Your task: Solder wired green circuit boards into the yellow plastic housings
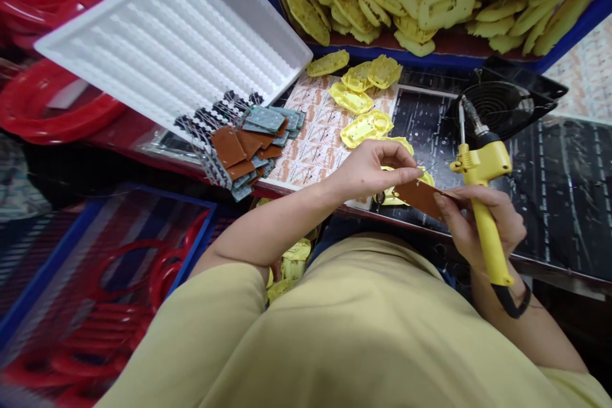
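Observation:
My right hand (488, 223) grips a yellow soldering gun (492, 236) upright, its metal tip and a second thin tube pointing away from me. Between the thumb and fingers of that same hand is a brown circuit board (421, 199). My left hand (377, 169) is closed in a pinch at the board's far edge, on what looks like a thin wire. A small black part (380, 197) hangs below the left hand. Under and beyond the hands lie several yellow plastic shells (366, 129), partly hidden by my fingers.
A white ribbed tray (182, 32) leans at the left, with a pile of wired circuit boards (239, 146) at its edge. A blue-rimmed crate (329, 54) of yellow shells stands behind. A black fan (502, 105) sits beyond the gun. Red rings (52, 108) lie left.

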Demonstrator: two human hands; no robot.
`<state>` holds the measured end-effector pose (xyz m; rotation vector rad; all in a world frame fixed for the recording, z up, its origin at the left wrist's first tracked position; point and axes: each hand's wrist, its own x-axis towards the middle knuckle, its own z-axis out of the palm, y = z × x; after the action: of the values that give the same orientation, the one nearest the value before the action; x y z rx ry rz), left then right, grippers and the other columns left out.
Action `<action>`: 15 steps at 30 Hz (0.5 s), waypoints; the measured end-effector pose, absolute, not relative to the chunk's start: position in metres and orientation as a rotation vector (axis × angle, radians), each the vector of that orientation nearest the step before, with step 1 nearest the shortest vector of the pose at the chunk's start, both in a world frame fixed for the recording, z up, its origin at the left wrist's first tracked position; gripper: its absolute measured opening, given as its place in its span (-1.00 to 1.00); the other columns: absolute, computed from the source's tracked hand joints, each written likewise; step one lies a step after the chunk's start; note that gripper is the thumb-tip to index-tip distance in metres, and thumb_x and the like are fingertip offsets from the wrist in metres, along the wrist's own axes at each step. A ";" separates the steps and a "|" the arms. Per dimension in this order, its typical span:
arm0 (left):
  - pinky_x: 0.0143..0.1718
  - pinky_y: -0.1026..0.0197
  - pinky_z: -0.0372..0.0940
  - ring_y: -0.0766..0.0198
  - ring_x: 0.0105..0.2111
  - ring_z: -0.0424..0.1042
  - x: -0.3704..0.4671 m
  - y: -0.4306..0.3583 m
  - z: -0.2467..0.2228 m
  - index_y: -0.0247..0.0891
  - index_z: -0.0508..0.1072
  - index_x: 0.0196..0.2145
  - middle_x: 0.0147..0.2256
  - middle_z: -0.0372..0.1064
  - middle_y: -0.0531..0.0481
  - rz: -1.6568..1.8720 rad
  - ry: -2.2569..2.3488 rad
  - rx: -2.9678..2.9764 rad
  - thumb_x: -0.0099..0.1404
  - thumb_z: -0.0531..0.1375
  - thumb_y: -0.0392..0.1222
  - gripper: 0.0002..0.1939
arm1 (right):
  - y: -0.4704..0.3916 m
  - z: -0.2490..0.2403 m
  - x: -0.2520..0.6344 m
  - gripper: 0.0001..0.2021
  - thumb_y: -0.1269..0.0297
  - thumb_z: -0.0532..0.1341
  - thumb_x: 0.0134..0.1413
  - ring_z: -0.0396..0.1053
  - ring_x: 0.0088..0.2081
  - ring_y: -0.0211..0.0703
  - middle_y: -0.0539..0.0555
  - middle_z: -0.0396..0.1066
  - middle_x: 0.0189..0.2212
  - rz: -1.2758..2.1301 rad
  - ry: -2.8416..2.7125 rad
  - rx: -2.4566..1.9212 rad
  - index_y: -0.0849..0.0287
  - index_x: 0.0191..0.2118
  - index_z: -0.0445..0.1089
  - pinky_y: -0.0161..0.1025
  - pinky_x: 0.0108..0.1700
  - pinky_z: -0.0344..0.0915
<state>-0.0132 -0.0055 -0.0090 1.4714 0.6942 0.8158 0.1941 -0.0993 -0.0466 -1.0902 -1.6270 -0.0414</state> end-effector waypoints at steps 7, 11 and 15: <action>-0.18 0.24 0.49 0.32 -0.34 0.57 -0.008 -0.011 -0.016 -0.27 0.55 -0.39 -0.39 0.54 0.03 1.007 0.771 1.365 0.02 0.59 0.33 -0.39 | -0.103 -0.047 0.190 -0.81 0.33 0.47 0.30 0.59 -0.46 -0.19 -0.10 0.65 -0.33 -0.096 -1.731 -1.028 -0.01 -0.06 0.52 -0.30 -0.38 0.57; -0.31 0.27 0.46 0.33 -0.42 0.56 -0.028 0.005 -0.009 -0.26 0.57 -0.30 -0.45 0.48 0.09 0.905 0.848 1.327 0.15 0.56 0.22 -0.50 | -0.099 -0.050 0.208 -0.63 0.22 0.49 0.29 0.69 -0.22 -0.01 0.08 0.69 -0.12 0.029 -1.968 -0.895 0.02 0.13 0.47 -0.17 -0.18 0.66; -0.29 0.29 0.42 0.35 -0.41 0.53 -0.049 0.023 0.003 -0.30 0.63 -0.27 -0.43 0.52 0.07 0.681 0.931 1.626 0.30 0.45 -0.15 -0.83 | -0.079 -0.065 0.235 -0.52 0.20 0.47 0.32 0.66 0.03 0.13 0.21 0.63 0.11 0.084 -2.134 -0.977 0.05 0.26 0.40 0.05 0.07 0.64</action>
<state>-0.0493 0.0234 0.0027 1.6265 0.9307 0.6808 0.2348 -0.0785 -0.0652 -0.9772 -2.1345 0.0844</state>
